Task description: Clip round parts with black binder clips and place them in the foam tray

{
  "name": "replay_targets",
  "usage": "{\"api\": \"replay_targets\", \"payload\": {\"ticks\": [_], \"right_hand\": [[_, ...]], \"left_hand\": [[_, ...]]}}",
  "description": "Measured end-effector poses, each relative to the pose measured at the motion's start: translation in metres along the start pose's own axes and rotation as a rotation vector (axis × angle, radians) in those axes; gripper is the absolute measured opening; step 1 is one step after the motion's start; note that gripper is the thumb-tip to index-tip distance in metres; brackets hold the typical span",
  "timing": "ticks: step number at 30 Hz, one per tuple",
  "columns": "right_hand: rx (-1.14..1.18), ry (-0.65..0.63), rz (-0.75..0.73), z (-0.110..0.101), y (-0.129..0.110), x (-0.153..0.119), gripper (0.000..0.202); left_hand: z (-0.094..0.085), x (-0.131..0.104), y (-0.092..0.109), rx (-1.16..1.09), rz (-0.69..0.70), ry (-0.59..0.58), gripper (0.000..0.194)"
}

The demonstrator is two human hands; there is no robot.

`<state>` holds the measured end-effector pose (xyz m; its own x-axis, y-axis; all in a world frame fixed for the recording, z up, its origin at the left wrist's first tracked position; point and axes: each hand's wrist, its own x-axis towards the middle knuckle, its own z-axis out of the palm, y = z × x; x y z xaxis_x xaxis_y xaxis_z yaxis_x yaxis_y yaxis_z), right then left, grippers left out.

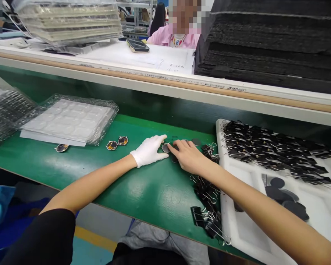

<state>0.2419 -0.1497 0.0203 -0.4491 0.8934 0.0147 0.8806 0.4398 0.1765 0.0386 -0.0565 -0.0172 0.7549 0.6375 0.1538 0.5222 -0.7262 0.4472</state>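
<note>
A small round watch head (pixel 166 148) with a dark face lies on the green bench between my hands. My left hand (pixel 149 151), in a white glove, has its thumb and forefinger at either side of the rim. My bare right hand (pixel 189 156) reaches in from the right. One of its digits touches the watch head's edge, and its other fingers are bent down at the bench; what they hold, if anything, is hidden. A black disc (pixel 174 159) shows partly under this hand, and a dark disc (pixel 195 141) lies just beyond it.
Two watch heads (pixel 117 143) lie left of my glove; another (pixel 62 148) sits by stacked clear trays (pixel 68 119). Binder clips (pixel 206 217) are heaped along a white foam tray (pixel 224 206) holding more clips and black discs (pixel 281 195). A shelf ledge (pixel 160 79) crosses behind; a person (pixel 179 36) sits beyond.
</note>
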Motion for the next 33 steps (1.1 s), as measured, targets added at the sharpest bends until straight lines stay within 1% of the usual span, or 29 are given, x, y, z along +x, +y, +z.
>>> {"api": "replay_targets", "payload": {"ticks": [2,4,5,6,8,10,12,14,15,17,18,21,22,23,24,25,26,27,29,30,31,33], "right_hand": [[0.06,0.029,0.081,-0.013,0.015,-0.012,0.061],[0.142,0.043,0.172,-0.03,0.033,-0.028,0.054],[0.192,0.018,0.197,-0.038,0.041,-0.036,0.049],[0.249,-0.033,0.203,-0.045,0.048,-0.044,0.043],[0.346,-0.17,0.186,-0.053,0.056,-0.057,0.031],[0.353,-0.265,0.18,-0.053,0.055,-0.064,0.025],[0.281,-0.29,0.183,-0.047,0.051,-0.066,0.025],[0.22,-0.285,0.165,-0.039,0.048,-0.068,0.022],[0.21,-0.268,0.151,-0.037,0.049,-0.069,0.021],[0.216,-0.182,0.137,-0.037,0.053,-0.071,0.025],[0.226,-0.115,0.143,-0.038,0.057,-0.071,0.028],[0.269,0.111,0.169,-0.043,0.067,-0.066,0.032],[0.291,0.159,0.165,-0.043,0.071,-0.061,0.032],[0.316,0.183,0.151,-0.044,0.074,-0.056,0.031],[0.341,0.185,0.131,-0.044,0.077,-0.05,0.029],[0.362,0.174,0.11,-0.044,0.079,-0.044,0.028],[0.378,0.161,0.093,-0.044,0.082,-0.038,0.027],[0.386,0.155,0.081,-0.044,0.083,-0.032,0.026],[0.397,0.167,0.066,-0.043,0.084,-0.021,0.026],[0.407,0.183,0.056,-0.042,0.083,-0.015,0.026],[0.421,0.204,0.041,-0.04,0.081,-0.008,0.026],[0.468,0.259,-0.005,-0.031,0.073,0.006,0.026]], "left_hand": [[-0.001,-0.001,0.003,0.057,-0.006,0.011,0.081],[-0.002,-0.001,0.007,0.12,-0.027,0.015,0.091],[-0.002,0.0,0.009,0.152,-0.044,0.011,0.091],[-0.002,0.001,0.01,0.18,-0.063,0.005,0.086],[-0.003,0.004,0.01,0.208,-0.093,-0.005,0.066],[-0.004,0.008,0.008,0.196,-0.083,-0.022,0.05],[-0.005,0.009,0.004,0.178,-0.051,-0.03,0.046],[-0.008,0.008,0.0,0.162,-0.019,-0.033,0.045],[-0.009,0.007,-0.003,0.158,-0.008,-0.032,0.04],[-0.011,0.004,-0.007,0.163,0.003,-0.034,0.028],[-0.012,0.002,-0.009,0.172,0.004,-0.037,0.024],[-0.013,0.0,-0.012,0.193,-0.013,-0.027,0.024],[-0.013,0.001,-0.011,0.191,-0.013,-0.02,0.03],[-0.013,0.004,-0.009,0.19,-0.008,-0.016,0.045],[-0.013,0.008,-0.006,0.192,0.005,-0.021,0.063],[-0.012,0.013,-0.003,0.197,0.026,-0.036,0.077],[-0.011,0.019,-0.001,0.201,0.048,-0.06,0.082],[-0.01,0.025,0.001,0.204,0.067,-0.084,0.077],[-0.008,0.033,0.002,0.201,0.082,-0.115,0.058],[-0.008,0.035,0.001,0.2,0.077,-0.114,0.052],[-0.008,0.035,-0.002,0.202,0.059,-0.104,0.049],[-0.011,0.03,-0.009,0.215,-0.004,-0.067,0.051]]}}
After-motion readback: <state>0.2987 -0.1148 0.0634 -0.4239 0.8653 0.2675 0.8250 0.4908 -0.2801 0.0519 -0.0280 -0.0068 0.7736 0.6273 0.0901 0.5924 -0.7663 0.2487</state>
